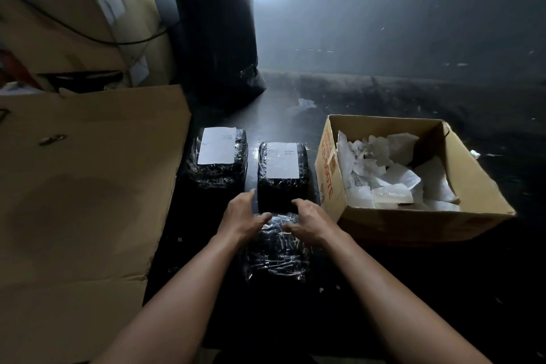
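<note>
Three black parcels wrapped in clear film lie on the dark floor. The near parcel (276, 254) has no label showing. My left hand (240, 217) and my right hand (307, 219) hold its far end from either side, thumbs laid on its top and fingers curled down over its far corners. Just beyond it lies a parcel with a white label (283, 170). Another labelled parcel (218, 154) lies further left.
A flattened cardboard sheet (82, 186) covers the floor at left. An open carton (478, 186) with crumpled white paper stands at right. A tall black roll (215, 35) stands at the back, with stacked boxes (88, 23) to its left. A lamp glares from above.
</note>
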`<state>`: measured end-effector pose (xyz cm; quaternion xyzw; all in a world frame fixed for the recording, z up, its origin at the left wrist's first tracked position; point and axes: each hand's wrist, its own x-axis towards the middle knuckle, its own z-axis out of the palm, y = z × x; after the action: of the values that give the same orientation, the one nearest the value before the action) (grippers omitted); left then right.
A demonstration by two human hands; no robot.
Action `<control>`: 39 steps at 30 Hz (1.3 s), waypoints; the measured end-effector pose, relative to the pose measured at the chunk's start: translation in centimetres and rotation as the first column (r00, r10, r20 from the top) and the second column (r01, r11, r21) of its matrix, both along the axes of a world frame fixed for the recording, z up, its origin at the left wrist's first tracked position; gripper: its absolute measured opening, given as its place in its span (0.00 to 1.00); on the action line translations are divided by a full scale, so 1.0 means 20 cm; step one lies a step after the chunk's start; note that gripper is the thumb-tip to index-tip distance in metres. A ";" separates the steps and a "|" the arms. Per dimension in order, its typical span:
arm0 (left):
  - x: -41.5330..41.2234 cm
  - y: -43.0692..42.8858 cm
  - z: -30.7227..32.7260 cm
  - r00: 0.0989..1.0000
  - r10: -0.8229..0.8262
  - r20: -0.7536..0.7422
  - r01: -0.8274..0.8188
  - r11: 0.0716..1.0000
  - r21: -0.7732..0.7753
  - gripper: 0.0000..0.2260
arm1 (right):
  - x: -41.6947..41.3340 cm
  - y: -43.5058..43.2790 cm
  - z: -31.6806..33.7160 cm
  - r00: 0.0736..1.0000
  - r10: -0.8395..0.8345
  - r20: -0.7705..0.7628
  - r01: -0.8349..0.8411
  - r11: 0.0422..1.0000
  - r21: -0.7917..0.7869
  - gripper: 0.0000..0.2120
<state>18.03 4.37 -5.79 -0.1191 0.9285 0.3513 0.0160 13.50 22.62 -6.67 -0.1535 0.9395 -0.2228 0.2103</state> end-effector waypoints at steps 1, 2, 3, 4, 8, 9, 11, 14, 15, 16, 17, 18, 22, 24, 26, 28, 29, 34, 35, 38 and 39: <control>-0.05 0.00 0.02 1.000 -0.027 -0.005 0.027 0.999 -0.024 0.28 | -0.04 -0.02 0.02 1.000 -0.006 -0.010 0.006 1.000 0.014 0.33; -0.09 0.01 0.04 0.999 -0.048 -0.005 0.047 0.998 -0.044 0.27 | -0.08 -0.03 0.04 1.000 -0.008 -0.022 0.009 1.000 0.024 0.31; -0.13 0.01 0.05 0.998 -0.067 -0.008 0.066 0.996 -0.062 0.26 | -0.12 -0.04 0.06 0.999 -0.013 -0.031 0.014 0.999 0.029 0.28; -0.18 0.00 0.05 0.997 -0.081 -0.009 0.080 0.994 -0.075 0.26 | -0.17 -0.05 0.07 0.999 -0.017 -0.041 0.019 0.999 0.034 0.25; -0.35 -0.03 0.06 0.992 -0.126 0.012 0.127 0.987 -0.097 0.29 | -0.37 -0.09 0.11 0.998 -0.032 -0.059 0.036 0.997 0.071 0.21; -0.40 -0.04 0.05 0.991 -0.133 0.016 0.134 0.986 -0.104 0.29 | -0.41 -0.10 0.11 0.998 -0.040 -0.056 0.044 0.996 0.077 0.22; -0.48 -0.05 0.04 0.990 -0.142 0.021 0.144 0.984 -0.110 0.28 | -0.51 -0.12 0.10 0.998 -0.049 -0.047 0.053 0.994 0.096 0.25; -0.59 -0.08 -0.03 0.989 -0.141 0.036 0.144 0.986 -0.088 0.27 | -0.65 -0.15 0.06 0.998 -0.050 -0.039 0.054 0.990 0.127 0.28; -0.62 -0.09 -0.05 0.989 -0.139 0.043 0.142 0.987 -0.076 0.26 | -0.70 -0.16 0.04 0.998 -0.044 -0.036 0.049 0.989 0.137 0.28; -0.65 -0.10 -0.08 0.990 -0.135 0.043 0.137 0.989 -0.055 0.25 | -0.73 -0.17 0.03 0.999 -0.038 -0.035 0.043 0.988 0.149 0.27; -0.67 -0.10 -0.11 0.991 -0.122 0.049 0.124 0.992 -0.025 0.24 | -0.77 -0.18 0.01 0.999 -0.037 -0.037 0.042 0.986 0.162 0.26; -0.69 -0.09 -0.15 0.994 -0.104 0.046 0.104 0.995 0.008 0.24 | -0.80 -0.19 0.00 0.998 -0.038 -0.041 0.044 0.984 0.171 0.25; -0.71 -0.07 -0.31 0.997 0.006 0.072 -0.013 0.996 0.093 0.33 | -0.88 -0.23 -0.09 0.995 -0.079 -0.059 0.086 0.987 0.139 0.21; -0.73 -0.05 -0.37 0.993 0.029 0.111 -0.043 0.991 0.125 0.46 | -0.91 -0.24 -0.15 0.994 -0.091 -0.060 0.098 0.987 0.129 0.18; -0.74 -0.04 -0.40 0.989 0.051 0.138 -0.076 0.980 0.184 0.53 | -0.93 -0.25 -0.18 0.991 -0.113 -0.075 0.123 0.982 0.142 0.18; -0.76 -0.03 -0.42 0.990 0.075 0.120 -0.098 0.975 0.200 0.54 | -0.97 -0.26 -0.20 0.983 -0.151 -0.105 0.165 0.976 0.141 0.18; -0.77 -0.03 -0.45 0.990 0.084 0.110 -0.104 0.975 0.198 0.54 | -0.98 -0.26 -0.21 0.978 -0.169 -0.120 0.185 0.974 0.131 0.17; -0.81 -0.05 -0.51 0.992 0.083 0.093 -0.102 0.970 0.219 0.53 | -1.09 -0.29 -0.24 0.958 -0.220 -0.182 0.237 0.968 0.076 0.14; -0.81 -0.05 -0.52 0.993 0.079 0.088 -0.098 0.969 0.228 0.53 | -1.12 -0.29 -0.24 0.958 -0.218 -0.185 0.235 0.969 0.075 0.13; -0.82 -0.07 -0.53 0.995 0.067 0.075 -0.084 0.961 0.262 0.56 | -1.19 -0.31 -0.24 0.964 -0.193 -0.182 0.211 0.974 0.083 0.12; -0.82 -0.07 -0.53 0.995 0.062 0.072 -0.080 0.957 0.278 0.57 | -1.21 -0.32 -0.24 0.967 -0.186 -0.173 0.203 0.975 0.086 0.11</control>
<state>1.68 2.87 -16.36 -0.1600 0.8636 0.4756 0.0492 -10.72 16.23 -11.47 -0.0675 0.9743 -0.1801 0.1170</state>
